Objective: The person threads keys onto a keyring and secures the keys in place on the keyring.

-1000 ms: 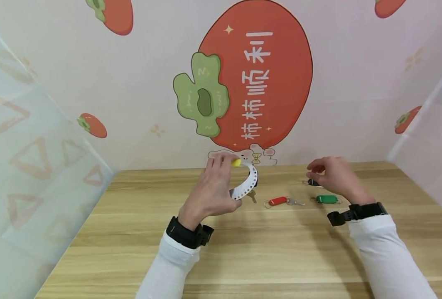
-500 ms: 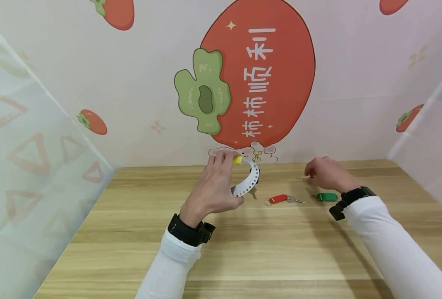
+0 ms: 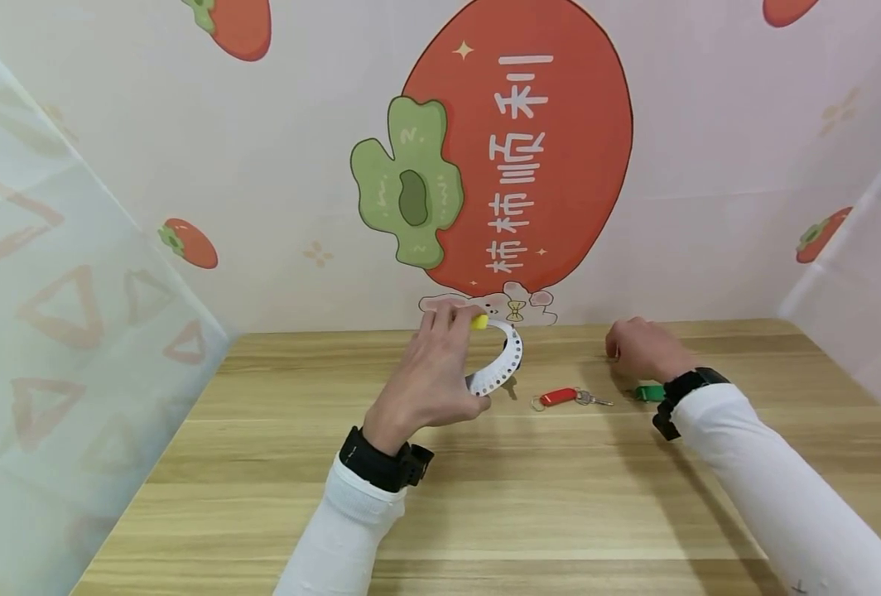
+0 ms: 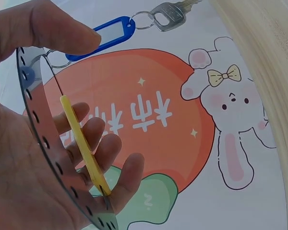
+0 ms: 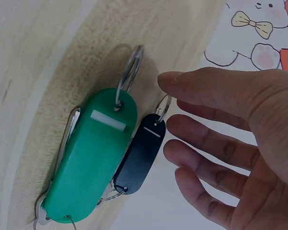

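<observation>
Left of the red tag (image 3: 559, 397) on the desk (image 3: 426, 530), the left hand (image 3: 431, 372) gripped a white hoop (image 3: 506, 364); the blue tag (image 4: 111, 34) showed beside its thumb. Right of the red tag, farther back, the right hand (image 3: 645, 348) had loosely bent fingers beside the black tag (image 5: 140, 155); whether they touched it, I couldn't tell. Taking that tag seemed the step, calling next for a pinch.

Here's the left arm (image 3: 347, 521) angling up and inward, left hand (image 3: 429, 372) raised, its thumb (image 4: 48, 24) spread wide from bent fingers (image 4: 132, 167). Across now: the right arm (image 3: 783, 488) slants inward, right hand (image 3: 647, 348) back uppermost, thumb (image 5: 211, 86) near the curved fingertips (image 5: 177, 125).
</observation>
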The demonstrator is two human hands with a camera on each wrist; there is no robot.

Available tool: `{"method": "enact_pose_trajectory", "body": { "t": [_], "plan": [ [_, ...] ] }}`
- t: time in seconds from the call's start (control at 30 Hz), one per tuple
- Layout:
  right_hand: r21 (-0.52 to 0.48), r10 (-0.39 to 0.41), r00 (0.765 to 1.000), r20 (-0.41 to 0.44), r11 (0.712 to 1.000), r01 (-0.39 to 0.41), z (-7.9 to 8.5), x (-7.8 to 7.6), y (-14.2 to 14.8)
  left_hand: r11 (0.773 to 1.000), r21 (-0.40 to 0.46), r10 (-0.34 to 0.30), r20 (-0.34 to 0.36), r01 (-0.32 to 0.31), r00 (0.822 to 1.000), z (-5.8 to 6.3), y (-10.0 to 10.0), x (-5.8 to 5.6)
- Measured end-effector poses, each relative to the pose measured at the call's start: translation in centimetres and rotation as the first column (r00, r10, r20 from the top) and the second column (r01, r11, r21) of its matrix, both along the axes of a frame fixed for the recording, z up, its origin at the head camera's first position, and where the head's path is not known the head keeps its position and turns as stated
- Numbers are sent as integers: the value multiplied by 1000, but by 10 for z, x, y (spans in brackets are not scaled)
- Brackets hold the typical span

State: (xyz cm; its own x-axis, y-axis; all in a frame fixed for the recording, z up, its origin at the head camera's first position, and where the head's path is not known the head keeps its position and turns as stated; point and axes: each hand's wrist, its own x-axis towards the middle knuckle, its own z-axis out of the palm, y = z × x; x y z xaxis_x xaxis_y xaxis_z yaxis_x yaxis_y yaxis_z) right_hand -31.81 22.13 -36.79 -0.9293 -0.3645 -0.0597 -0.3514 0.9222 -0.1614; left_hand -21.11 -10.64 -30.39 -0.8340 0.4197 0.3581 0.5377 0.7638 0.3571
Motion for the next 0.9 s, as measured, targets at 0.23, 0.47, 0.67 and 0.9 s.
{"method": "enact_pose_trajectory", "body": {
  "t": [0.23, 0.47, 0.67, 0.9],
  "plan": [
    [52, 27, 999, -25, 998, -26, 0, -4, -2, 999, -29, 18, -10, -18, 1000, 1, 2, 1],
    [74, 36, 999, -21, 997, -34, -1, -6, -4, 994, -98, 37, -25, -39, 999, 0, 4, 1],
    [95, 36, 998, -59, 995, -31, -5, -6, -6, 987, -156, 24, -33, -29, 999, -1, 4, 0],
    [129, 45, 992, -115, 991, -30, -6, -5, -6, 975, -220, 38, -12, -40, 999, -3, 3, 0]
  ]
}}
